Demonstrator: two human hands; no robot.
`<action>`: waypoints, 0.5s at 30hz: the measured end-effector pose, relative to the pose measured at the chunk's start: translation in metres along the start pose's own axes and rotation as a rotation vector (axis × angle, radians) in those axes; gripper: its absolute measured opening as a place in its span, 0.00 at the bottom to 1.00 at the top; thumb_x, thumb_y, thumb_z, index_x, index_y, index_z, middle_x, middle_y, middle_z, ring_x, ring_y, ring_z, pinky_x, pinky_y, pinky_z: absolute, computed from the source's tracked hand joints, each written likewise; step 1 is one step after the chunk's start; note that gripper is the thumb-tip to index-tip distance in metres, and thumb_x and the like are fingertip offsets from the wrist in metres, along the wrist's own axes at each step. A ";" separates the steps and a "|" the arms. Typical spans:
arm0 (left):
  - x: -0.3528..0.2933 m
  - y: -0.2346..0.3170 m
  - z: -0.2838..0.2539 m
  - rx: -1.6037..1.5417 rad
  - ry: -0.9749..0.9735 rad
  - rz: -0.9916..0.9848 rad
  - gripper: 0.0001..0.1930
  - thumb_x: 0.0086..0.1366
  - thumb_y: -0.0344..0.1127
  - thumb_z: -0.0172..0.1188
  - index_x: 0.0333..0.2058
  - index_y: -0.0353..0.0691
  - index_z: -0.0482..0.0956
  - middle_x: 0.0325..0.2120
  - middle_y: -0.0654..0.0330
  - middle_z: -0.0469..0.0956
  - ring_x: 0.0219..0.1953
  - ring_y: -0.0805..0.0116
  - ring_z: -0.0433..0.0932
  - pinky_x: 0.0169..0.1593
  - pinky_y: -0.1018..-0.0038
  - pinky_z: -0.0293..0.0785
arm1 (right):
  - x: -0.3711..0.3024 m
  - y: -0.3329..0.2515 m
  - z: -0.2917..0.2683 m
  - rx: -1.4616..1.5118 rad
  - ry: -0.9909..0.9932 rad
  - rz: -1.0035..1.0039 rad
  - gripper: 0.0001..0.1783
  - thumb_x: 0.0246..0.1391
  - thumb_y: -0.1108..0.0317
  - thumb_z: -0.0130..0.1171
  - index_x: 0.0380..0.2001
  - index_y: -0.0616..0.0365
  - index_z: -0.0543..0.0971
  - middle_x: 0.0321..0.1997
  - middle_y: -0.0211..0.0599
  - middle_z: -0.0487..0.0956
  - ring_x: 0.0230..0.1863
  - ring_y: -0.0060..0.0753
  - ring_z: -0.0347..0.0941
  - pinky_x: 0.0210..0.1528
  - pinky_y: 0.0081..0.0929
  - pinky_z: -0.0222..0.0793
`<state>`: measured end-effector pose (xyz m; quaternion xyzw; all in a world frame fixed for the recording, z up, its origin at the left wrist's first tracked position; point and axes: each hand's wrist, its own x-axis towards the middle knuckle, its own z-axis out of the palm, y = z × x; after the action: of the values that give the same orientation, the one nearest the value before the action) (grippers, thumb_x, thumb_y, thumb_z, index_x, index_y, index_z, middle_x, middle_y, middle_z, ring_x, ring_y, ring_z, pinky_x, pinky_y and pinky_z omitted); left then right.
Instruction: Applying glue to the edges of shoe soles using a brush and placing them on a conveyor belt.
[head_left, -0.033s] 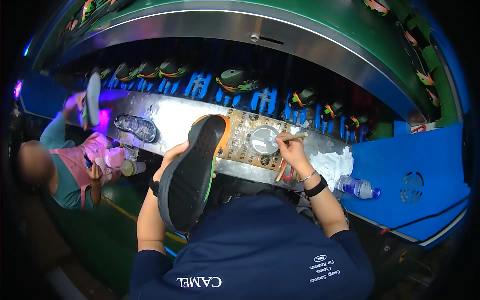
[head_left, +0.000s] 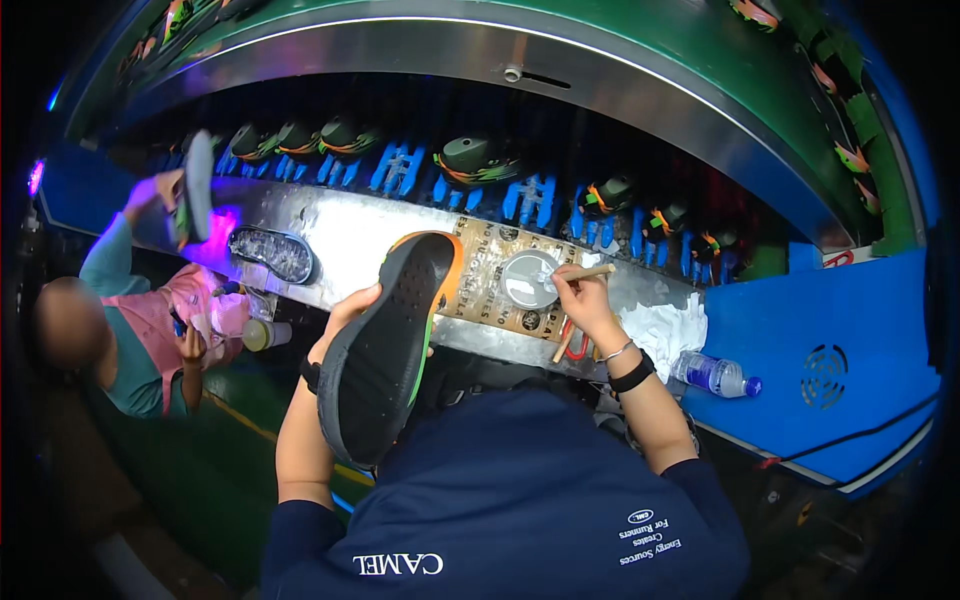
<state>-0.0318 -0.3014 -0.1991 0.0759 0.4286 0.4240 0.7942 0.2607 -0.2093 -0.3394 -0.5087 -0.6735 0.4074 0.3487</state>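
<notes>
My left hand [head_left: 350, 318] grips a shoe [head_left: 378, 360] from its left side, fingers wrapped around it. The shoe's dark underside faces up, with small holes near the far end and orange and green along its right edge. My right hand [head_left: 584, 300] is closed on a brush [head_left: 592, 272] with a pale wooden handle. The brush's whitish tip is over a round grey dish [head_left: 525, 281], low at its right side; whether it touches the contents I cannot tell. The dish rests on brown printed paper [head_left: 480, 265] on a metal bench [head_left: 350, 228].
A dark sole [head_left: 270, 256] lies on the bench at left. Behind are shoes [head_left: 470, 160] on blue holders [head_left: 397, 170]. White cloth [head_left: 668, 325] and a bottle [head_left: 715, 375] lie at right. A co-worker [head_left: 130, 330] at left lifts a shoe [head_left: 198, 187].
The co-worker's raised shoe has shifted slightly right. My hands, the shoe and the brush have hardly moved.
</notes>
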 end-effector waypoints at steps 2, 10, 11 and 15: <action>-0.005 -0.002 0.007 -0.036 0.029 0.004 0.26 0.57 0.51 0.43 0.42 0.33 0.70 0.29 0.46 0.75 0.26 0.60 0.77 0.31 0.71 0.76 | 0.001 0.002 0.001 -0.015 -0.003 -0.018 0.09 0.46 0.66 0.54 0.24 0.62 0.74 0.11 0.33 0.68 0.13 0.21 0.62 0.17 0.20 0.56; -0.001 0.015 0.025 -0.085 0.032 -0.102 0.21 0.57 0.45 0.46 0.41 0.33 0.72 0.29 0.50 0.76 0.26 0.67 0.77 0.29 0.79 0.75 | 0.000 -0.002 -0.006 -0.019 0.005 -0.004 0.08 0.46 0.67 0.54 0.24 0.62 0.75 0.12 0.34 0.70 0.14 0.21 0.64 0.18 0.20 0.59; 0.003 0.017 0.025 0.001 0.030 -0.086 0.21 0.57 0.45 0.47 0.40 0.33 0.73 0.29 0.51 0.77 0.26 0.68 0.77 0.30 0.79 0.75 | 0.000 -0.002 -0.006 -0.027 0.020 -0.023 0.08 0.46 0.67 0.54 0.24 0.62 0.75 0.12 0.34 0.70 0.14 0.21 0.64 0.18 0.20 0.59; 0.013 0.020 0.021 0.003 0.026 -0.087 0.20 0.55 0.46 0.49 0.39 0.35 0.73 0.28 0.54 0.77 0.25 0.68 0.77 0.30 0.78 0.75 | 0.000 -0.011 -0.011 -0.038 -0.008 -0.004 0.08 0.46 0.67 0.55 0.24 0.62 0.74 0.13 0.34 0.70 0.14 0.19 0.64 0.18 0.18 0.59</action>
<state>-0.0246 -0.2736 -0.1843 0.0528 0.4426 0.3894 0.8060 0.2658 -0.2086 -0.3248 -0.5121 -0.6836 0.3961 0.3371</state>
